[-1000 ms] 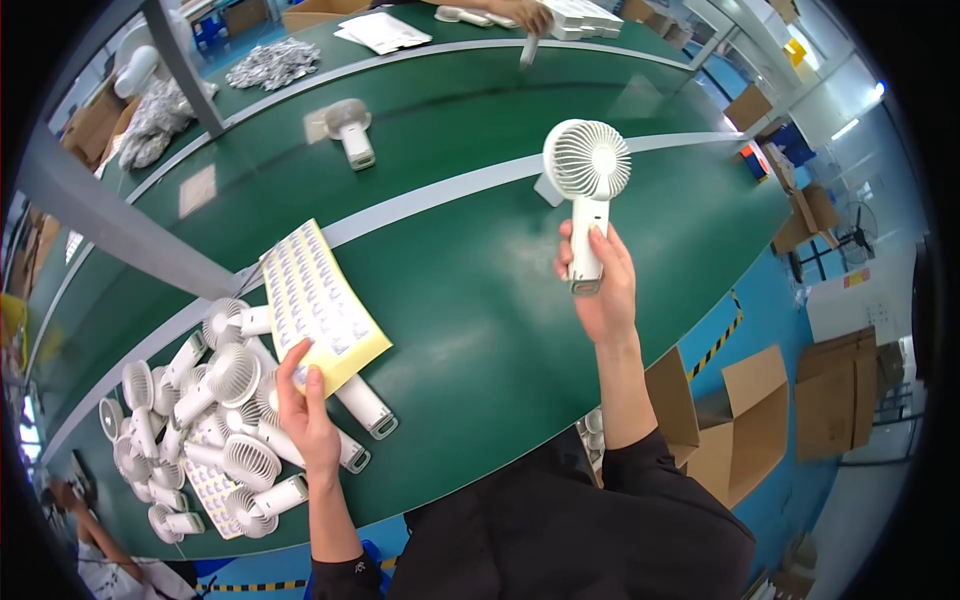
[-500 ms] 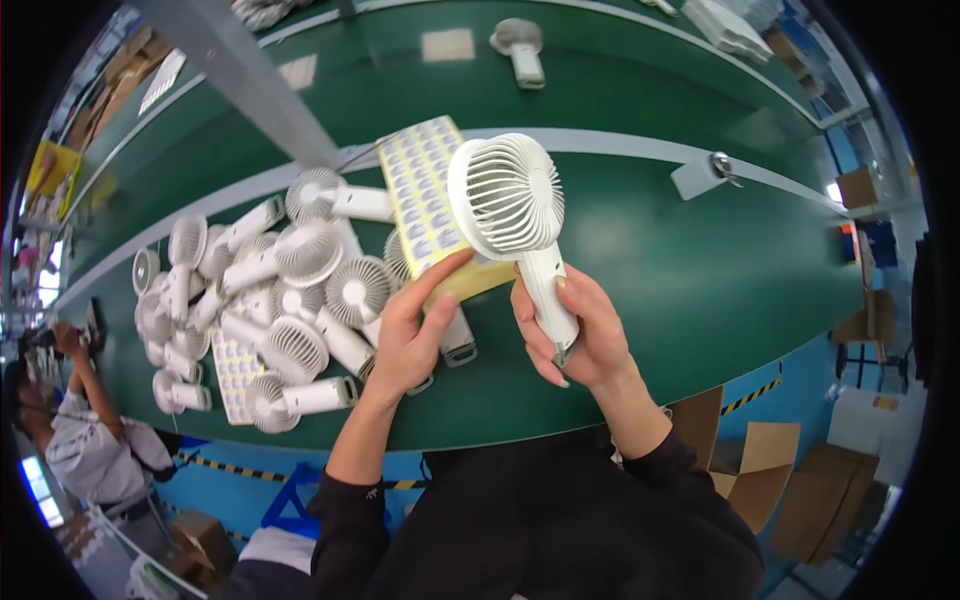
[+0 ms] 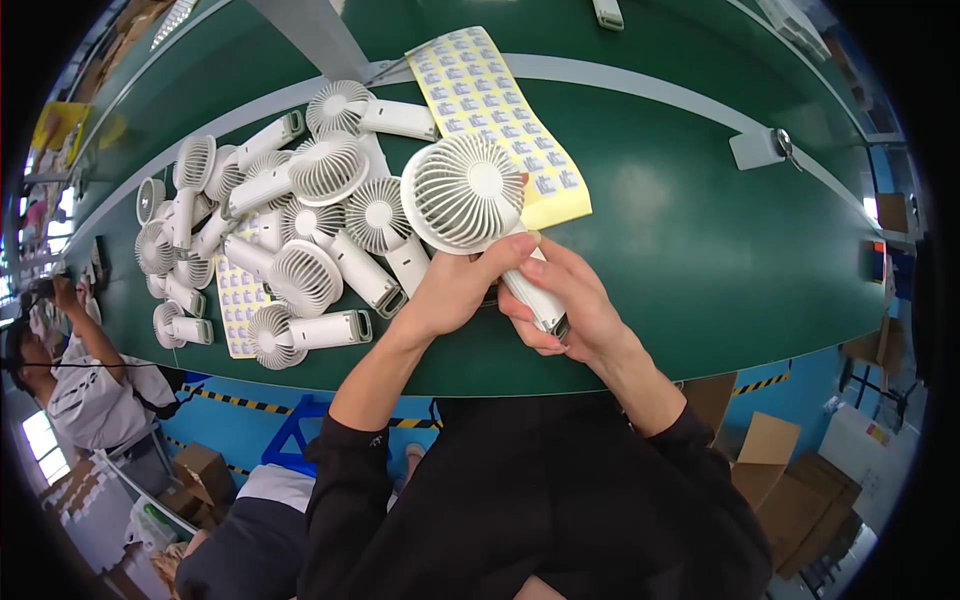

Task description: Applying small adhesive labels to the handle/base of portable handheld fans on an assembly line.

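Observation:
A white handheld fan (image 3: pixel 465 195) with a round ribbed cage is held tilted in front of me, its head to the upper left. My right hand (image 3: pixel 585 305) wraps round the fan's handle near its lower end. With its thumb on the neck and the other fingers mostly hidden behind the head, my left hand (image 3: pixel 455 292) grips the same fan. Just behind the fan lies a yellow-edged sheet of small stickers (image 3: pixel 490 95), partly covered by the fan's head. A heap of similar white fans (image 3: pixel 300 275) spreads to the left of my hands.
Another sticker sheet (image 3: pixel 240 310) lies partly under the heap. A grey metal post (image 3: pixel 320 35) rises at the table's far left. On the green table (image 3: pixel 680 290), a white box-like piece with a metal part (image 3: pixel 760 150) sits far right. A co-worker (image 3: pixel 95 380) is at the left.
My left hand has moved from beside the sticker sheet onto the fan's neck and head. The fan now sits farther left against the table scene. The view has shifted, too.

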### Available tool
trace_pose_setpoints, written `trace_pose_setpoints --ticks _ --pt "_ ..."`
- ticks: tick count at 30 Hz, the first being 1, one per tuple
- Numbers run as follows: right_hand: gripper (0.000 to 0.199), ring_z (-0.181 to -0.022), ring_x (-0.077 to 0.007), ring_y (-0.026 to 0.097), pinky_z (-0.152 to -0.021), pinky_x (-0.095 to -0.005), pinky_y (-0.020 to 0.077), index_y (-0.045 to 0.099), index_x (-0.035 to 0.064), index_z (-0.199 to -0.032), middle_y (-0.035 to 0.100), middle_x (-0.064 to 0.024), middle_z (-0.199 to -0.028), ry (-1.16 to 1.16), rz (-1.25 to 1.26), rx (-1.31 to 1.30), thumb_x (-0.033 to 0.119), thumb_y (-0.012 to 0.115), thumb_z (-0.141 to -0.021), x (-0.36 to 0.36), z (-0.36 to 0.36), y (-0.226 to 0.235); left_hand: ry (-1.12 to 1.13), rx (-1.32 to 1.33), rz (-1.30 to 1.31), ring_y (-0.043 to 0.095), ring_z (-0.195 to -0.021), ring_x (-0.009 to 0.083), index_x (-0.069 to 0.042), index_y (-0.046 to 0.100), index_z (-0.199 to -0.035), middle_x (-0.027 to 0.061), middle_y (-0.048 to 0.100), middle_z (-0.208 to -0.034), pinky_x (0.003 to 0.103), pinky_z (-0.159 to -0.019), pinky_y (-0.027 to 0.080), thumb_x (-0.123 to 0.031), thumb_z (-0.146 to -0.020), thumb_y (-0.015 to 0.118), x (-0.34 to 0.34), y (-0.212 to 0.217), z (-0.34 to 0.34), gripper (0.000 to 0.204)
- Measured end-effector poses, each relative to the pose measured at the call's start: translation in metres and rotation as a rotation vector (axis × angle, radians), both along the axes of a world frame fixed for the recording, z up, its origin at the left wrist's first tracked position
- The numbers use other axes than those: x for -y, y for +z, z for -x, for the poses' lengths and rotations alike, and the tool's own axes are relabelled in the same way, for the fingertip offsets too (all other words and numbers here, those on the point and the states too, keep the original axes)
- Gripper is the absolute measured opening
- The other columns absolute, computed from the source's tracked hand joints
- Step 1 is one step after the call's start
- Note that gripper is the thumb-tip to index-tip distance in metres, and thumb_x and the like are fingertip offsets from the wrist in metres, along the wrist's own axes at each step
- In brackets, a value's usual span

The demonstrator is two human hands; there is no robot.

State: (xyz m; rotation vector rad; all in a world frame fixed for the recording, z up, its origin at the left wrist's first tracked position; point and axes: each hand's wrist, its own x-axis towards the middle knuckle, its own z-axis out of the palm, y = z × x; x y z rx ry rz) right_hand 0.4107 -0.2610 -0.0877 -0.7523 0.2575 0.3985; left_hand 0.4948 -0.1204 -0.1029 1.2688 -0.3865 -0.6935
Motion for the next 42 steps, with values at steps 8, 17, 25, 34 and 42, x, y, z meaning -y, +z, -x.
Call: trace_pose_setpoints --ticks 8,17,25,34,42 --pt "0.038 -0.039 -0.0131 0.045 -0.032 -0.0247 0.0333 0.037 0.0029 -0.130 0.053 -0.0111 -0.074 -0.018 -0.019 0.024 0.023 0.047 -0.099 -0.007 0.006 0.003 -0.072 -0.027 0.038 0.059 -0.095 0.0102 0.003 0.051 -0.131 0.0064 0.062 -0.108 0.025 -0.079 0.051 -0.019 -0.093 0.064 -0.004 -0.003 -0.001 0.046" --pt "0.045 -0.057 -0.0187 0.061 -0.046 -0.0280 0.0459 0.033 0.0000 -0.133 0.060 -0.0127 -0.086 -0.115 0.474 0.147 0.010 0.055 -0.095 -0.021 0.008 0.005 0.103 -0.249 0.091 0.067 -0.088 0.0141 0.004 0.057 -0.116 0.0094 0.067 -0.104 0.029 -0.074 0.057 -0.003 -0.081 0.074 -0.001 -0.007 -0.001 0.040" --pt "0.042 -0.079 -0.0302 0.069 -0.066 -0.0362 0.0536 0.038 -0.0044 -0.124 0.064 -0.0222 -0.106 -0.270 1.330 0.520 0.007 0.062 -0.092 -0.022 0.019 0.007 0.162 -0.227 0.303 0.065 -0.101 0.0176 0.005 0.049 -0.125 0.0111 0.064 -0.115 0.032 -0.088 0.055 -0.003 -0.077 0.077 0.000 -0.021 0.003 0.057" --pt "0.033 -0.074 -0.0146 0.060 -0.066 -0.0258 0.0479 0.044 -0.0039 -0.119 0.060 -0.0113 -0.101 -0.387 1.180 0.456 0.007 0.062 -0.093 0.001 0.053 -0.016 0.423 -0.032 0.219 0.064 -0.106 0.0215 0.002 0.056 -0.128 0.0143 0.060 -0.124 0.036 -0.085 0.057 -0.018 -0.102 0.049 -0.005 0.002 -0.023 0.033" --pt "0.024 -0.072 -0.0083 0.052 -0.067 -0.0242 0.0439 0.059 -0.0022 -0.104 0.058 -0.0014 -0.087 -0.553 1.101 0.083 0.018 0.067 -0.093 0.015 0.042 -0.033 0.212 0.136 0.060 0.054 -0.119 0.0157 0.000 0.049 -0.138 0.0124 0.052 -0.139 0.029 -0.098 0.045 -0.004 -0.098 0.054 -0.009 0.002 -0.016 0.041"
